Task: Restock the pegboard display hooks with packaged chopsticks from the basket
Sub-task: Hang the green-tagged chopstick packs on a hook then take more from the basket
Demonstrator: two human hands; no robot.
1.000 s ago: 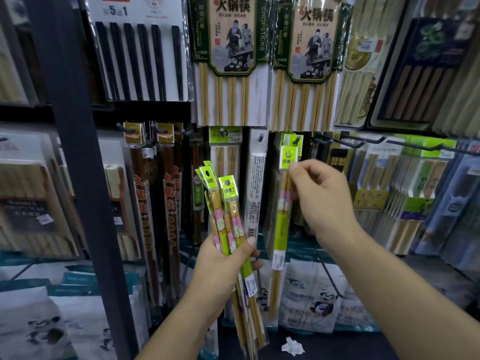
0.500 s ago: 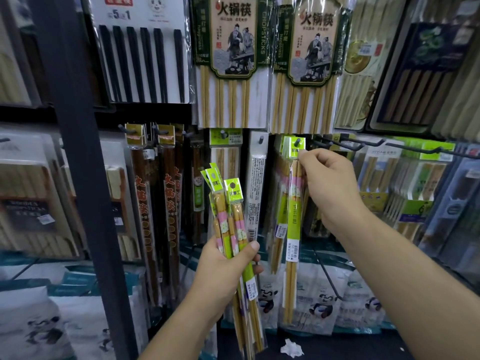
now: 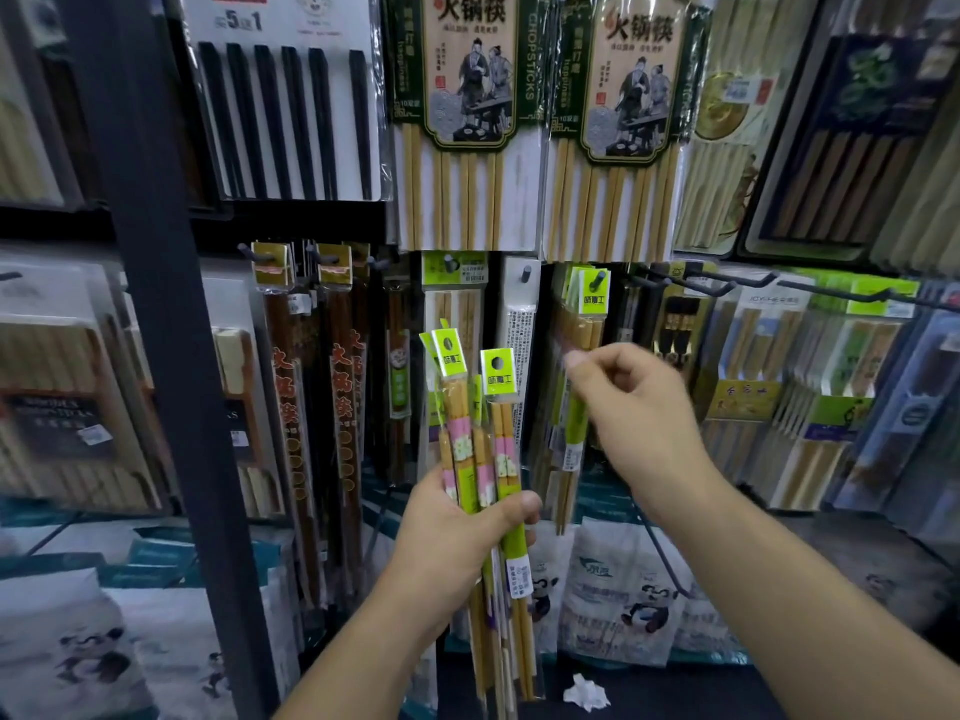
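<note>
Shop aisle, chopstick display: L hand [image 3: 457,532] grips a bunch of green-tagged packs [image 3: 488,433] around mid-length, thumb across the front, tags up, at frame centre. R hand [image 3: 639,407], blurred, hangs just right of the bunch w/ fingers curled & thumb near index tip; nothing seen in it. Matching hung packs [image 3: 589,304] sit on a hook [image 3: 601,278] just above & behind R hand. Dark-wood packs [image 3: 291,407] hang to the left, beside a black post [image 3: 156,304]; big hot-pot packs [image 3: 467,122] fill the row above. Long hooks [image 3: 691,283] jut out at right. Crumpled paper [image 3: 587,693] lies on the dark surface below.
</note>
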